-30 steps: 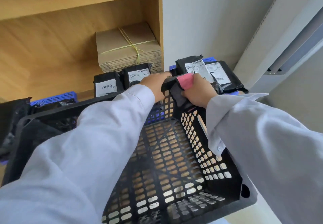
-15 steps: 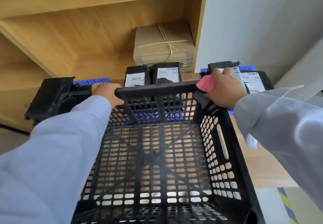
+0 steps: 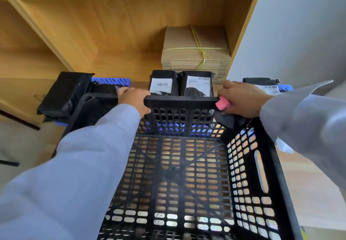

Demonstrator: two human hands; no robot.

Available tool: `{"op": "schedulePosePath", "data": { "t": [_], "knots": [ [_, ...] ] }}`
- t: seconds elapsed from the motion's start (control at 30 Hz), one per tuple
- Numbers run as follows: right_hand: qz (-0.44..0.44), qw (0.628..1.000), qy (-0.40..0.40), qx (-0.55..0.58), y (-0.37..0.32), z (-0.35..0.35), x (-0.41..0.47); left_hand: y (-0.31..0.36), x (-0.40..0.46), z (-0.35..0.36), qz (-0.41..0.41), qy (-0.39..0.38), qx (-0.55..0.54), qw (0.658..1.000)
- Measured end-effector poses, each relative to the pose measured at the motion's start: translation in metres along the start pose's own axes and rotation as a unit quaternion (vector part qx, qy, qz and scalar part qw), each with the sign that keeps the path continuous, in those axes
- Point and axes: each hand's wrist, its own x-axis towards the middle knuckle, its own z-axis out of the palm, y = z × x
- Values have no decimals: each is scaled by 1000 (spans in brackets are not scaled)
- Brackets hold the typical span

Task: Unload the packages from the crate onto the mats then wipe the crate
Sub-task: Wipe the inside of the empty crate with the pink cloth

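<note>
The black perforated crate fills the lower middle of the head view, with nothing inside it. My left hand grips its far rim left of centre. At the far right corner my right hand holds a pink and dark cloth against the rim. Beyond the rim, two black packages with white labels stand on a blue mat. Another black package lies at the left, and one more labelled package sits behind my right hand.
A tied bundle of flat cardboard sits on the wooden shelf behind the packages. A grey wall stands at the right. A wooden surface shows to the right of the crate.
My left hand slid left along the far rim, away from my right hand. The view swung so the crate now faces me squarely. My right hand stayed at the corner with the cloth.
</note>
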Motion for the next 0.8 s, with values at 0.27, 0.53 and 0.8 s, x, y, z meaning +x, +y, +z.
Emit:
{"op": "schedulePosePath", "data": {
  "t": [0.27,0.53,0.8],
  "knots": [
    [-63,998,13,19,-57,-14,48,-2,6,6,7,-7,10,1000],
    [-29,993,114,11,-103,-15,59,1,4,0,-1,-27,27,999],
    [149,881,183,411,-143,11,-8,-7,-11,-12,11,-26,-235,972]
  ]
}}
